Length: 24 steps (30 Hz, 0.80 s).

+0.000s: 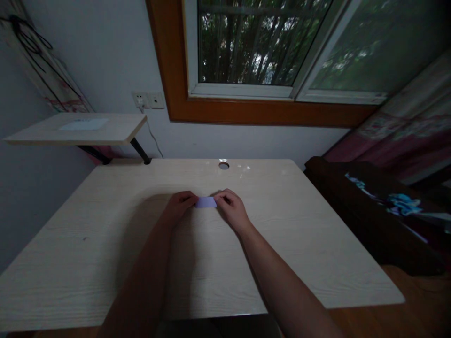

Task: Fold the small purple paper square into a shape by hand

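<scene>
A small flat purple piece of paper point(206, 202) is stretched between my two hands, just over or on the middle of the wooden desk point(275, 263); I cannot tell whether it touches the surface. My left hand point(181, 206) pinches its left end between thumb and fingers. At the right end, my right hand point(230, 206) grips it the same way, with the fingers curled. The paper's ends are hidden under the fingertips.
A raised shelf point(120, 134) on black legs, bearing a white sheet point(84, 124), stands at the desk's back left. Near the back edge is a round cable hole point(224, 165). Dark furniture point(366, 211) with a blue cloth point(403, 204) stands to the right.
</scene>
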{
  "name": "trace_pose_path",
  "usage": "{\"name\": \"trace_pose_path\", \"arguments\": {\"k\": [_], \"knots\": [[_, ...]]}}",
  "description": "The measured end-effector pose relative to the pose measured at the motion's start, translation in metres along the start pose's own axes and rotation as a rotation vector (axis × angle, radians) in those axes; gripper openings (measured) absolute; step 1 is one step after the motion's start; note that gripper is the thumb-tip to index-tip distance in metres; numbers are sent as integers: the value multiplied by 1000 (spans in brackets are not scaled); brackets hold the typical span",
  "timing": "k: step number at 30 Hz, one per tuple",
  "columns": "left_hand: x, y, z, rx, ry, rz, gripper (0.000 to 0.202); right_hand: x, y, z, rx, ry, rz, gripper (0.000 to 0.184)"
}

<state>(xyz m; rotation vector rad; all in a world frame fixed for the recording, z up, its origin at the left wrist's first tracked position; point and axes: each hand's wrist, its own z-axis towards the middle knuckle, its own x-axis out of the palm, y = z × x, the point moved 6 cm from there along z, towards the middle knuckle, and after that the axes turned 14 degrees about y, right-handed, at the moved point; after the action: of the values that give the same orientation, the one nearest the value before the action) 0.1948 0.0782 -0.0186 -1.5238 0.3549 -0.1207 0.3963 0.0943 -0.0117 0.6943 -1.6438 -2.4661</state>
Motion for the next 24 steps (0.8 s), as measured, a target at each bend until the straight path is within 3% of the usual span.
{"name": "trace_pose_path", "arguments": {"k": [10,24], "knots": [[-1,2,3,34,11,51,24,2,-1,2,2,-4,1,13],[12,-6,7,126,-30,352,23,8,13,-2,-66,15,-198,12]]}}
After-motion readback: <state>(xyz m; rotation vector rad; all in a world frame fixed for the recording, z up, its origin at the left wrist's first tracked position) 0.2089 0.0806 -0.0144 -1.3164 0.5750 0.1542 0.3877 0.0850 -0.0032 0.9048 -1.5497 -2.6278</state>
